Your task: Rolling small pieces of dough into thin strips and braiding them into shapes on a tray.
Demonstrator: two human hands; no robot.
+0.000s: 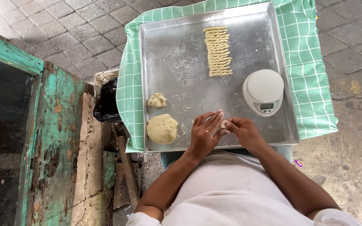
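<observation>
My left hand (204, 134) and my right hand (243, 130) meet at the near edge of a large metal tray (177, 54), pinching one small piece of dough (223, 124) between their fingertips. To the left on the tray lie a big round dough ball (162, 129) and a smaller rough dough lump (157, 100). At the far side, several twisted dough sticks (218, 51) lie side by side in a column.
A small white kitchen scale (264, 91) stands on the tray's right side. The tray rests on a green checked cloth (311, 83). A black plastic bag (107, 102) and a worn teal wooden frame (51, 134) are to the left, on paved ground.
</observation>
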